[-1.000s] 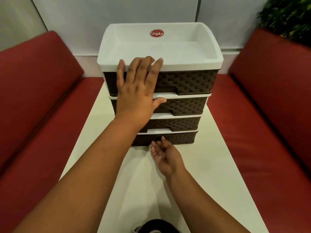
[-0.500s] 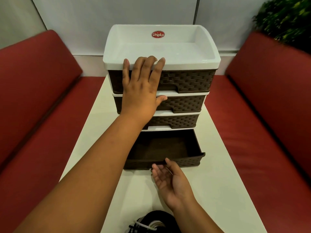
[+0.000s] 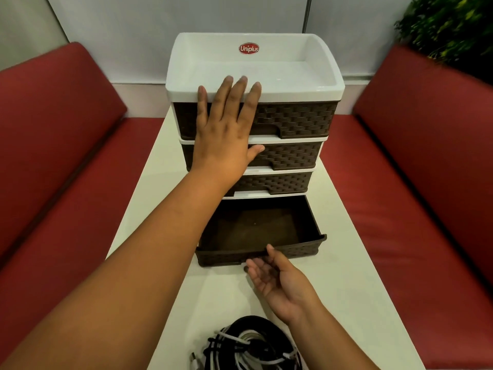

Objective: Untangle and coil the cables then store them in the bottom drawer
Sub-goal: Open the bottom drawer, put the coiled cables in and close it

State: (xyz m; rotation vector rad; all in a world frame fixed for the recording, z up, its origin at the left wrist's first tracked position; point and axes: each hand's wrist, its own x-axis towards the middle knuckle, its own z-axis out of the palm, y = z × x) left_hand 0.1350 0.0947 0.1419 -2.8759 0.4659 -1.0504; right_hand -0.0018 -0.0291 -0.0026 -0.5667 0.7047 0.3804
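Note:
A brown-and-white drawer unit (image 3: 293,121) stands on the white table (image 3: 346,303). Its bottom drawer (image 3: 298,252) is pulled out and holds nothing. My left hand (image 3: 226,129) lies flat with straight fingers against the front of the top drawers, fingertips on the white top tray's rim. My right hand (image 3: 277,279) is palm up just in front of the bottom drawer, its fingers loosely curled at the drawer's handle notch. A bundle of black and white cables (image 3: 253,348) lies on the table near the bottom edge of the view, between my forearms.
Red padded benches (image 3: 66,169) (image 3: 426,182) run along both sides of the narrow table. A green plant (image 3: 450,25) stands at the back right. A pale wall closes off the far end behind the drawer unit.
The bottom drawer has slid out from closed to fully open, drawn by my right hand moving toward me. The view tilted down, revealing the cable bundle. My left hand stayed on the unit.

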